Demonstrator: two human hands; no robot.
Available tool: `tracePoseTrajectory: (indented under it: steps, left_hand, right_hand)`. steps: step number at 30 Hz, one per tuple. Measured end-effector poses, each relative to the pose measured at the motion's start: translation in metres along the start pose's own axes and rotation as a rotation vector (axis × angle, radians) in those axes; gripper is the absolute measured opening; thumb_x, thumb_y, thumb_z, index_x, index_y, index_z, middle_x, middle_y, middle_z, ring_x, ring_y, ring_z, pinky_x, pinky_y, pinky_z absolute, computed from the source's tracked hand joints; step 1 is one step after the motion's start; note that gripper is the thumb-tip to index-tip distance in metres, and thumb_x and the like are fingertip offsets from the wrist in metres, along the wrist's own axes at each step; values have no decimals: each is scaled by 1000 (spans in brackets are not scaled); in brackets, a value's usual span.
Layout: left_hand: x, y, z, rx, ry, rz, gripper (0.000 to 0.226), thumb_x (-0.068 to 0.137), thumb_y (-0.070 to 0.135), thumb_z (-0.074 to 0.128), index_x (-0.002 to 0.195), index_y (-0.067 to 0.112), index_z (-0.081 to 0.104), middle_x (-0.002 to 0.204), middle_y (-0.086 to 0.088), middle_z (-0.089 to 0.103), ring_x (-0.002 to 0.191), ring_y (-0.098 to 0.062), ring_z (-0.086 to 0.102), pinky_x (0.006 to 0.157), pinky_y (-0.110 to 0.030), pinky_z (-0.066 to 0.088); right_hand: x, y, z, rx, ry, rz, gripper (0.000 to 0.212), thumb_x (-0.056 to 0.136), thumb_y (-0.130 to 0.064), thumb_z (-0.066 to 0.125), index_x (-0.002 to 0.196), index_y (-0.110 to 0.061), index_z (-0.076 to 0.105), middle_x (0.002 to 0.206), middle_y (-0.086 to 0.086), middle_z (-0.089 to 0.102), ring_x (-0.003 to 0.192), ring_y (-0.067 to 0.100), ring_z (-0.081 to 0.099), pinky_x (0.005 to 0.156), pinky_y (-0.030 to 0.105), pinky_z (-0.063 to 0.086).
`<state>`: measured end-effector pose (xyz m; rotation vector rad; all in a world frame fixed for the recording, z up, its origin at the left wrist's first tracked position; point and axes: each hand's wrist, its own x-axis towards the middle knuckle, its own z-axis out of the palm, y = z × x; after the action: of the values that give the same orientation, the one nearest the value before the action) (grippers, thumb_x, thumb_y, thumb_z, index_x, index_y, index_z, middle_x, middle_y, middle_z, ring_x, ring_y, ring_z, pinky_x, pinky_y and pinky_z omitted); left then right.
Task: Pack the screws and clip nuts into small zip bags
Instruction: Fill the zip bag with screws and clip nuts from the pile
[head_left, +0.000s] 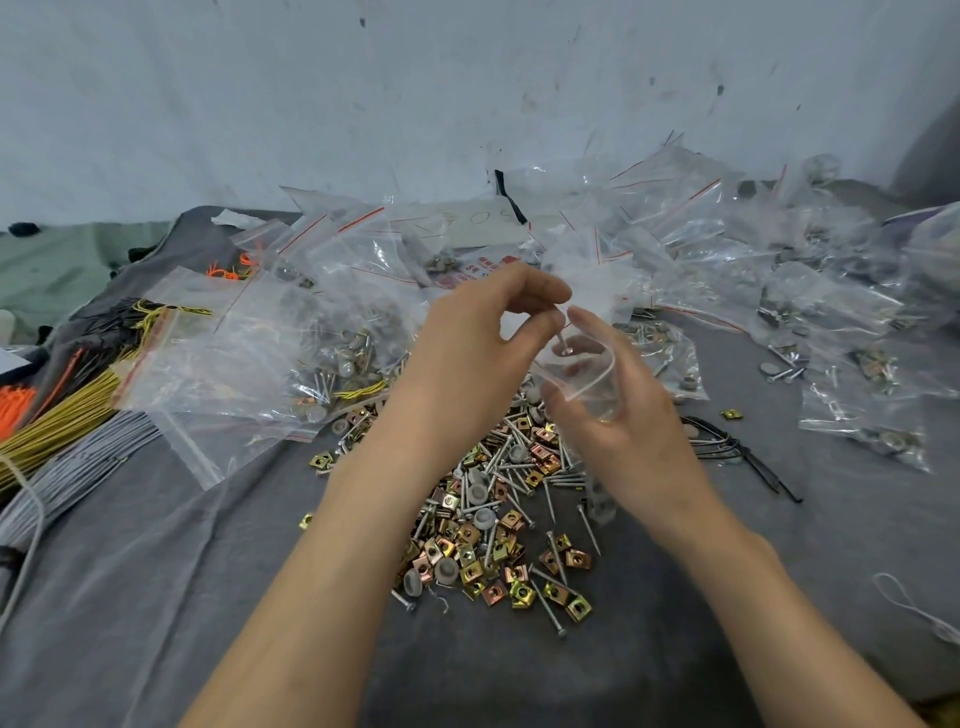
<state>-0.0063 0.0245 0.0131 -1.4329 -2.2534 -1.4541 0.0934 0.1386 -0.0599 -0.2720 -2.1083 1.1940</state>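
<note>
**A:** Screw (562, 344): report position and grip.

**B:** Pinched near its head between the thumb and forefinger of the left hand (483, 338), shank pointing down into the mouth of the small zip bag (584, 376). The right hand (623, 421) grasps that bag from below, fingers curled round it, holding the mouth spread into an oval.

**A:** Recommended procedure for this step?

**B:** By judgement: keep the mouth wide. Lower the tip past the zip strip before letting go, so the point neither snags the seal nor pierces the film. Hold the bag above the loose pile (498, 519) of screws and clip nuts on the grey cloth (208, 571), so a dropped part falls back among the stock.

**A:** Items not verifiable?

**B:** The screw head is covered by the fingertips. Glare on the clear film prevents any reading of what the bag already contains. The filled bags (831, 312) heaped behind overlap one another, so their number and contents cannot be made out.
</note>
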Motion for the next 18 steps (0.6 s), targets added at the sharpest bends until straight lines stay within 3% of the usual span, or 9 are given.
tracePoseTrajectory:
  steps: [3,6,9,12,18]
  left_hand:
    - [-2,1,4,-10,-24,35,15,94,19,65,106,26,68,103,17,70,97,8,62,81,-2,36]
    - [-1,2,4,-7,7,60,17,96,23,62,112,28,67,109,19,68,109,2,58,91,-11,39]
    - [1,-2,-2,-42,77,46,17,99,25,59,114,24,66,105,19,67,103,6,59,85,-9,42]
    - [0,-13,-8,-25,80,-39,16,100,27,57,114,28,64,97,25,63,93,13,58,76,-4,40]
    - [-21,-42,-7,216,-235,-211,23,102,31,51,122,24,60,105,11,65,93,-2,61,78,-17,48]
  right_hand:
    - [1,0,0,39,-5,-11,58,89,-42,66,142,-47,41,129,-25,57,121,-1,57,98,24,47]
    - [3,2,1,87,0,1,57,93,-39,68,144,-41,43,127,-15,61,117,5,61,96,35,53]
    - [4,2,0,179,37,22,59,89,-39,68,144,-34,46,118,-14,63,103,6,67,84,22,55]
    - [5,1,-4,264,55,55,58,87,-41,66,142,-37,48,116,-19,64,101,6,68,81,22,55]
    - [7,1,-12,355,74,65,56,89,-35,64,142,-29,48,110,-30,67,102,-4,67,80,8,50]
